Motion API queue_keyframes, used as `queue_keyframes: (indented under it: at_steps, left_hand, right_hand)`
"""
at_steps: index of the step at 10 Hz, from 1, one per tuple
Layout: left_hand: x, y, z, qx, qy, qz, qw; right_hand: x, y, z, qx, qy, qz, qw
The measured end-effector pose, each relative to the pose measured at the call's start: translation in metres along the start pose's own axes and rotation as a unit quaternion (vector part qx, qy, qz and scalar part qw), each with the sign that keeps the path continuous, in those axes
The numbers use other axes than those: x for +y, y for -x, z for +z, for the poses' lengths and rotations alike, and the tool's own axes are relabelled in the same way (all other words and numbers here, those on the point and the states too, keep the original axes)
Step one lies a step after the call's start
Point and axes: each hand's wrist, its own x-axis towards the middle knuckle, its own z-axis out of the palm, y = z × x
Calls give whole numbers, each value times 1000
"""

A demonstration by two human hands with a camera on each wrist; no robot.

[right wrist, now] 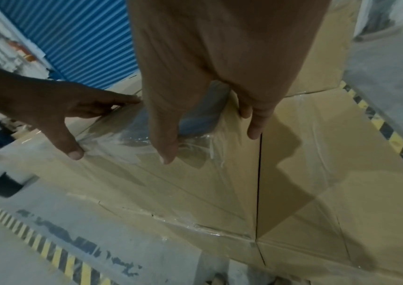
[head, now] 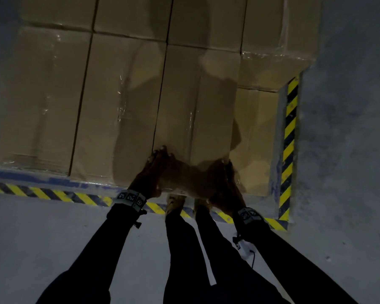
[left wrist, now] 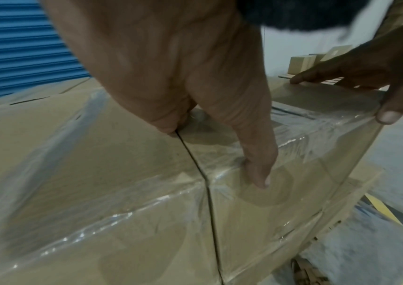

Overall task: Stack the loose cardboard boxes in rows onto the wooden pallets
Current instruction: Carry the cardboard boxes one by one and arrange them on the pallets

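Brown cardboard boxes fill the stack in rows, and thin clear film lies over some of them. I stand at the near end of one top-layer cardboard box, the third from the left. My left hand holds its near left corner, fingers in the gap beside the neighbouring box and thumb on the front face. My right hand holds the near right corner, thumb in front and fingers down the side.
To the right of the held box the stack steps down to a lower box. Yellow-black hazard tape borders the stack on the grey floor. My feet touch the tape. A blue roller shutter stands behind.
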Motion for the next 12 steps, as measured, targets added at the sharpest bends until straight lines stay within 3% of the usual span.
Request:
queue_keyframes:
  at_steps: [1, 2, 3, 4, 5, 7, 8, 10, 11, 12]
  left_hand:
    - [3, 4, -2, -17, 5, -16, 1000]
    - [12, 8, -6, -14, -7, -7, 1000]
    - [13, 9, -7, 10, -26, 21, 999]
    - [9, 11, 1, 20, -80, 22, 996]
    - [13, 15, 9, 86, -169, 32, 981]
    - [6, 10, 14, 56, -169, 35, 983]
    - [2, 10, 15, 58, -192, 46, 979]
    - [10, 15, 6, 10, -216, 12, 976]
    - [31, 24, -15, -82, -260, -2, 962]
    - [58, 43, -26, -61, -240, -3, 969]
  right_hand:
    - [10, -3, 3, -47, -85, 68, 993]
    - [-1, -2, -8, -46, -85, 78, 992]
    - [-8, -2, -13, -28, 1, 46, 999]
    - [-10, 3, -17, -29, 157, -7, 987]
    - [-13, 12, -22, -14, 178, -36, 983]
    - [-14, 21, -18, 29, 185, -66, 980]
    - [-17, 22, -17, 34, 178, -41, 983]
    - [-22, 33, -18, 6, 233, -52, 971]
    - [-23, 58, -19, 40, 207, -94, 973]
    - [-30, 94, -23, 101, 129, -106, 981]
